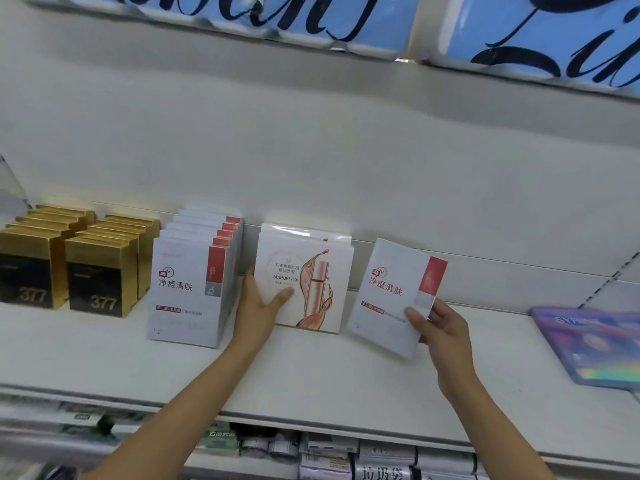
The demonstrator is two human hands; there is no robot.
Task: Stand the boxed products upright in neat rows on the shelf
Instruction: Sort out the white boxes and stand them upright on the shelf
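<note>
**On the shelf: a loose box and a leaning stack, both at risk of tipping**

Across the head view, the person is working at a white shelf (311,372) where boxed products are already standing in rows. The left hand (258,303) is pinching the left edge of the front box in the rose-gold stack (304,275), thumb on its face and fingers behind. The right hand (438,327) is gripping the lower right corner of a single white and red box (398,296), which is sitting tilted, just right of that stack and well apart from its matching row (194,275) further left.

Judging from this, the single box is being held by one corner only, so it could be twisting loose or dropping flat. Carrying it across to its own row could be knocking the rose-gold stack over, since those boxes are leaning against the back wall. The gold boxes (72,258) at far left are looking safe. A purple box (588,344) is lying flat at the right, not yet stood up.
</note>
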